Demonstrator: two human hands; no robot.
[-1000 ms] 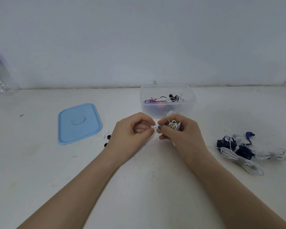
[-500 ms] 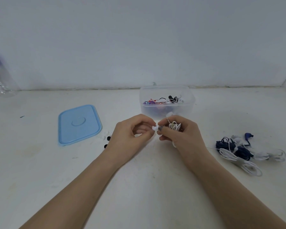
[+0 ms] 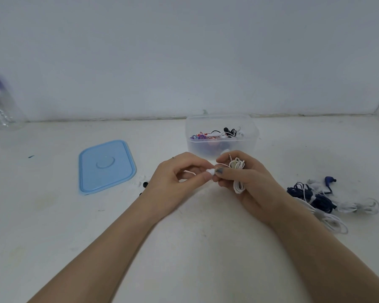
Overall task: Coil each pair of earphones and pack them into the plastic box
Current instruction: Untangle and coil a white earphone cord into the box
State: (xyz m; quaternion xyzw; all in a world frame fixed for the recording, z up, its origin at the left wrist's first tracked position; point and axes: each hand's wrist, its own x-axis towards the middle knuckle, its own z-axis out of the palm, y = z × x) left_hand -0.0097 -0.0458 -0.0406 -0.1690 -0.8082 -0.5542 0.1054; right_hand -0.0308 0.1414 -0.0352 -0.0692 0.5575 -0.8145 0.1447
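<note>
Wall (image 3: 184, 51): plain pale grey-white, meeting the table along a rough dark seam; a crack runs down the far right corner.
Table (image 3: 195, 248): off-white, scuffed and speckled, with faint stains at the left and a small dark fleck near the left edge.
Plastic bottle (image 3: 0, 106): clear, with a blue label, blurred at the far left against the wall.
Lid (image 3: 106, 166): light blue, rounded rectangle with a raised ring in the middle, lying flat left of the hands, apart from the box.
Plastic box (image 3: 222, 136): translucent, open, standing near the wall just beyond the hands; coiled earphones in black, white, red and purple lie inside.
Loose earphones (image 3: 322, 200): a heap of dark blue and white cables on the table to the right of the right forearm, one blue earbud sticking up at the back.
Right hand (image 3: 245, 180): clenched around a bundle of white earphone cable (image 3: 239, 171), loops showing above and below the fingers, the plug poking up.
Left hand (image 3: 177, 180): pinches the white earbud (image 3: 210, 171) end of the same cable, fingertips meeting the right thumb.
Ear tips (image 3: 141, 182): small pale and black pieces on the table between the lid and the left wrist.
</note>
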